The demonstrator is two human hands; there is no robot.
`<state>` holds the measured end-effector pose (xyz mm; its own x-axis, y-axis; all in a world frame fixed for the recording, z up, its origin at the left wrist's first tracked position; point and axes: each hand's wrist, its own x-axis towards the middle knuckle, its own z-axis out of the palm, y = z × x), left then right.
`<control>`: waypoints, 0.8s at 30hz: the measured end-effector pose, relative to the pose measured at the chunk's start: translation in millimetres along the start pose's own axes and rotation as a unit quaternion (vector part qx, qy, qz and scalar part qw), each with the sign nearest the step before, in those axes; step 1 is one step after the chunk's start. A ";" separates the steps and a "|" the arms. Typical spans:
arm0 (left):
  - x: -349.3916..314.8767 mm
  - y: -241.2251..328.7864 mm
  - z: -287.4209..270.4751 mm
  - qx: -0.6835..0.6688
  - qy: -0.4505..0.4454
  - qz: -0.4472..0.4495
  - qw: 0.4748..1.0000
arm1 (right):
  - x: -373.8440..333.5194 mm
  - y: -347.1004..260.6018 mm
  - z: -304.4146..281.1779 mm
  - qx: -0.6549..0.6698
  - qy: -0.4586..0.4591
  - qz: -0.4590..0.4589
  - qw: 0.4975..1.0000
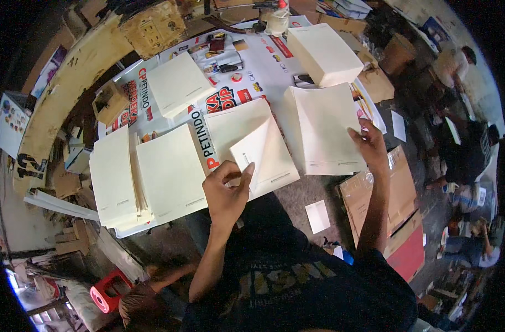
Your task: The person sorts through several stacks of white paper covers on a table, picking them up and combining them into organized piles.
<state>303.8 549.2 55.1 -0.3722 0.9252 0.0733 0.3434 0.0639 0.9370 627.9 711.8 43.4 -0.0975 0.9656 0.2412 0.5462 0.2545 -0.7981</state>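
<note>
My left hand [227, 188] pinches the lower corner of a cream paper sheet [256, 146]. That corner is lifted and folded back over a pile of similar paper [280, 166], where small print shows along the bottom edge. My right hand [369, 146] is at the right edge of a neighbouring stack of paper [324, 130]. Its thumb lies on the top sheet and its other fingers curl past the edge, closed on the paper there. How many sheets that hand grips is hidden.
More paper stacks [172, 171] [111, 177] stand at the left, with others [180, 83] [324, 52] farther back. A printed banner [258, 72] covers the table. Cardboard [396, 188] lies right of me, a red stool [111, 290] lower left. People [462, 138] work at far right.
</note>
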 end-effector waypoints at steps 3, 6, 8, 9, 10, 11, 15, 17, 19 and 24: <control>-6.1 -4.7 -5.9 -0.122 0.071 -0.013 0.990 | -0.8 -11.1 3.5 0.152 -0.077 0.097 0.981; -24.1 -3.8 -26.9 -0.232 0.077 -0.047 0.968 | -9.6 -17.8 18.2 0.137 -0.071 0.086 0.984; -26.6 -10.7 -64.3 -0.170 0.038 -0.082 0.981 | -13.5 -57.9 34.3 0.147 -0.093 0.084 0.981; -24.4 -6.2 -81.8 -0.047 -0.045 0.044 0.997 | -14.1 -69.6 42.9 0.104 -0.115 0.053 0.987; -25.2 -2.7 -92.7 0.077 -0.124 0.167 0.975 | -14.4 -78.9 53.8 0.059 -0.138 0.020 0.988; -28.6 -1.7 -97.1 0.103 -0.137 0.084 0.982 | -17.9 -84.8 67.8 0.125 -0.155 0.058 0.978; -29.2 -29.4 -108.5 0.375 -0.122 0.094 0.914 | -21.3 -89.3 102.4 0.225 -0.227 -0.012 0.947; -23.7 -31.6 -121.8 0.303 -0.109 0.106 0.941 | -23.5 -98.2 108.5 0.198 -0.224 0.067 0.952; -18.1 -36.4 -135.4 0.279 -0.119 0.096 0.948 | -16.8 -97.7 115.6 0.224 -0.143 0.263 0.927; -52.1 -61.6 -147.1 0.102 0.130 0.024 0.986 | -23.4 -82.2 136.0 0.062 -0.262 0.000 0.963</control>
<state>175.2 442.1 43.8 -0.5506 0.8039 0.2250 0.5224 0.1216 0.8440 472.2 675.7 28.3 -0.5207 0.8525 -0.0448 0.4457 0.2268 -0.8660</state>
